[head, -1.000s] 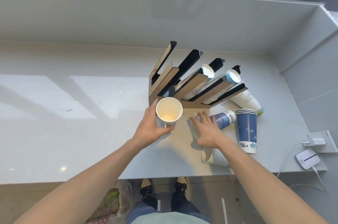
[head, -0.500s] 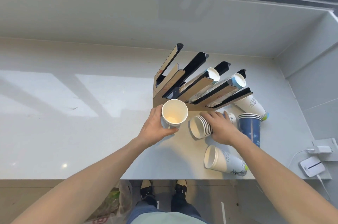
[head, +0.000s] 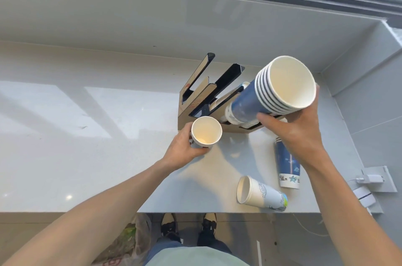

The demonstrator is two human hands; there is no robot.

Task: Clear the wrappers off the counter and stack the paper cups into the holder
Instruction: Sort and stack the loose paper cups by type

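My right hand (head: 299,128) grips a nested stack of blue paper cups (head: 272,92), raised in the air above the cup holder (head: 202,94), mouths toward me. My left hand (head: 185,148) holds a small stack of white cups (head: 206,132) upright on the counter, just in front of the holder's left end. The holder is a slanted rack with black-edged slots; white cups show in its right slots, partly hidden by the raised stack. A blue cup stack (head: 288,163) stands upside down on the counter under my right forearm. A white patterned cup (head: 258,194) lies on its side near the front edge.
The grey counter (head: 87,135) runs left from the holder, with a wall and window behind. A wall socket with a white charger (head: 369,178) and cable sits at the right end. A plastic bag (head: 126,241) rests on the floor beside my feet.
My right hand has lifted the blue cup stack off the counter and up above the holder. My left hand stays on the white cups.
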